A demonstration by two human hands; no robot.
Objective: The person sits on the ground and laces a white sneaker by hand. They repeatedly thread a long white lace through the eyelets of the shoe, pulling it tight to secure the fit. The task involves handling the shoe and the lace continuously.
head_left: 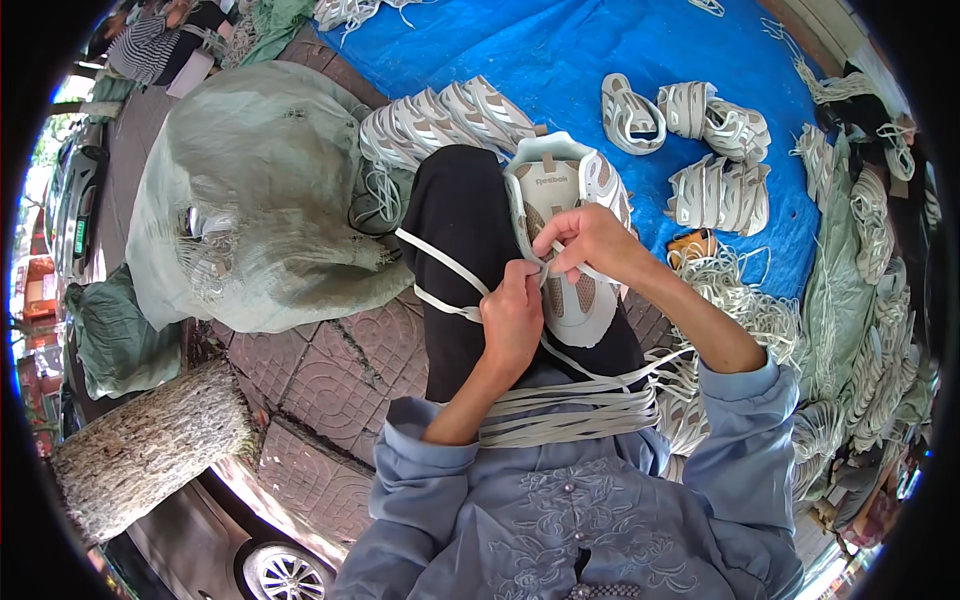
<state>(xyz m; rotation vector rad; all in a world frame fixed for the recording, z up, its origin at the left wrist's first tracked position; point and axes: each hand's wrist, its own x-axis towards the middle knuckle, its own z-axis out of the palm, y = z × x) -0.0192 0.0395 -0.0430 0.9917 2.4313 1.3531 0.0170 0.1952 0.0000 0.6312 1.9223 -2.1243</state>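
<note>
Shoe upper [548, 205], beige and white with mesh panels, lies on the person's right thigh, tongue end away from the body, toe end toward it. Both hands at its middle, close together. Left hand [512, 308]: fingers curled in, thumb and index pinched on white lace [445, 260], which loops out leftward over the black trousers [455, 205]. Right hand [590, 245]: fingers bent, thumb and index almost meeting at the lace over the upper; can't tell if it has a firm grip. Bundle of flat pale laces [565, 412] across the lap. Blue tarp [450, 45] ahead, with a nested row of uppers [440, 125] near the left knee, more uppers [718, 195] to the right. Tangled lace pile [740, 305] right of the right forearm. Big pale sack [255, 190] on paving [330, 370], left; tree trunk [150, 450] lower left.
</note>
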